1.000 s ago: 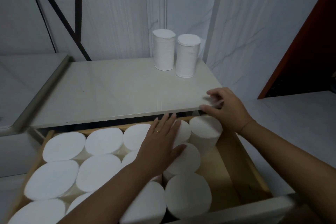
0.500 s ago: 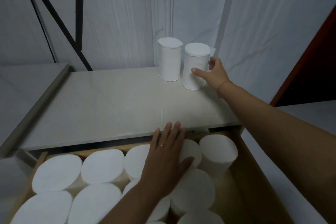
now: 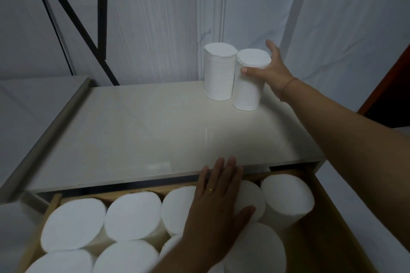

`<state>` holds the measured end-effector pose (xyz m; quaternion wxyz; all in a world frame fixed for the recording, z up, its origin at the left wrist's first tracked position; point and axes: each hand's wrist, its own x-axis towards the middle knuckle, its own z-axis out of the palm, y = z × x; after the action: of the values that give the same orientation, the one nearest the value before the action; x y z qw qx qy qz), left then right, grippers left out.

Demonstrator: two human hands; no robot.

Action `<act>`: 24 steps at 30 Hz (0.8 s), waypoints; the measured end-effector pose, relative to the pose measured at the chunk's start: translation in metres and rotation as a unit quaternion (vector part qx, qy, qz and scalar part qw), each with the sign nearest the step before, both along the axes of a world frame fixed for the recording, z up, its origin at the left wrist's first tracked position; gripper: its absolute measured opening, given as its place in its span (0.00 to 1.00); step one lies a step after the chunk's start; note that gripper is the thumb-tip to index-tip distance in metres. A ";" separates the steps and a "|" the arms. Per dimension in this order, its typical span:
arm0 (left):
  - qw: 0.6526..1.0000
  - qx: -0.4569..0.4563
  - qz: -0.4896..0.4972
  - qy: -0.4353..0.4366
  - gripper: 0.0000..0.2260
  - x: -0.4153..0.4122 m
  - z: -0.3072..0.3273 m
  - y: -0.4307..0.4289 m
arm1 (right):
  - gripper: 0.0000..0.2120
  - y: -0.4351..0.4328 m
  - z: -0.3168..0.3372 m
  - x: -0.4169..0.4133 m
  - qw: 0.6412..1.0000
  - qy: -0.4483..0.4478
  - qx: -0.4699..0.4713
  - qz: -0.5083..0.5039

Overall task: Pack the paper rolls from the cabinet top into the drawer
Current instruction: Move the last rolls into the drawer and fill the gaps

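Head view, looking down over the cabinet top [image 3: 142, 131] and the open drawer [image 3: 328, 224] below it. Two paper rolls stand upright at the back of the top, touching each other, close to the wall. The right hand [image 3: 274, 71] is on the nearer roll [image 3: 247, 86]: thumb laid across the front just under the top edge, fingers reaching round the far side where they can't be followed, so it's a wrap around the upper part, and how firmly it's closed I cannot tell. The roll's base looks to be down on the surface. The other roll [image 3: 218, 75] sits just to its left, untouched.

Down in the drawer the left hand [image 3: 218, 204] lies flat, fingers spread, palm pressed on the tops of the packed rolls [image 3: 131, 217], pinching nothing. Those rolls stand on end, tight side by side, with bare wood showing along the right side of the drawer.

Handling, by my reckoning: these should be light, soft and squashy, with a slightly grippy paper skin, so little risk of slipping but a hard squeeze would dent one. A broad one-handed wrap round the middle or upper side looks right. Watch the neighbour on the lift; touching as they are, it could topple. The gap on the right looks like the landing spot
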<state>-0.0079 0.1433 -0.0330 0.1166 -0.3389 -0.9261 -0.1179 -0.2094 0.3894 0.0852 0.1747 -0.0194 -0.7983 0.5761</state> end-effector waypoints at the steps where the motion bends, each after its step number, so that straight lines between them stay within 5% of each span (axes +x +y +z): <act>1: 1.000 0.002 0.000 0.001 0.31 0.000 0.000 0.000 | 0.53 0.001 0.001 0.000 1.000 -0.002 0.008 0.003; 9: 1.000 -0.005 0.000 -0.005 0.31 0.001 0.001 -0.002 | 0.42 -0.011 0.007 0.028 0.996 0.012 0.089 -0.029; 17: 1.000 0.014 -0.007 -0.015 0.31 0.001 0.004 -0.002 | 0.46 -0.016 0.007 0.123 0.984 -0.013 0.170 -0.050; 24: 1.000 0.005 0.002 -0.027 0.33 -0.001 0.000 0.000 | 0.53 -0.002 0.036 0.158 0.959 -0.107 0.245 0.096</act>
<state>-0.0086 0.1432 -0.0327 0.0936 -0.3333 -0.9290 -0.1309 -0.0514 0.3874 0.1207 0.0312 0.0389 -0.9270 0.3718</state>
